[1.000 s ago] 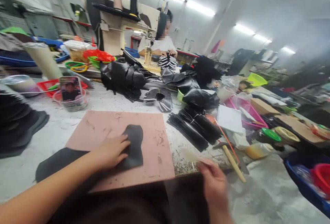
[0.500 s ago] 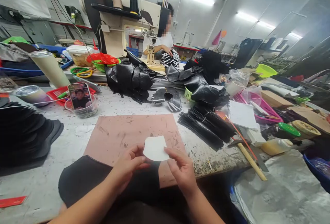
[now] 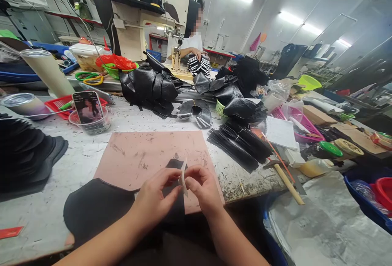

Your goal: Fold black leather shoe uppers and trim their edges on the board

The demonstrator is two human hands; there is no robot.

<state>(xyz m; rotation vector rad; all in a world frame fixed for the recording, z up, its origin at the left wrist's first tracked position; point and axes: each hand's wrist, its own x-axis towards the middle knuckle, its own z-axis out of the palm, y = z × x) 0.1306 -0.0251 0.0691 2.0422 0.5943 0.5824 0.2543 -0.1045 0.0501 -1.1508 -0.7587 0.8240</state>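
Note:
A small white piece point(image 3: 184, 177) is seen nearly edge-on above the pink mat point(image 3: 153, 145). My right hand point(image 3: 203, 186) pinches it from the right between thumb and fingers. On its left side, the fingers of my left hand point(image 3: 161, 190) are closed; whether they grip the white piece or something behind it is hard to tell. A dark piece of material point(image 3: 98, 206) lies over the mat's lower left edge, under my left forearm, and more dark material point(image 3: 175, 164) shows behind and below the hands.
Black stacked pieces point(image 3: 27, 159) stand left. A phone point(image 3: 88, 108) leans in a clear tub. Bundled black strips point(image 3: 245, 141) and a hammer point(image 3: 288, 184) lie right. Behind, a person point(image 3: 194, 43) sits beyond a sewing machine point(image 3: 128, 25); shiny black pieces point(image 3: 150, 86) lie before it.
The white piece has turned from facing me to nearly edge-on. My hands have come closer together around it. Dark material now shows above my left fingers. The view has shifted slightly.

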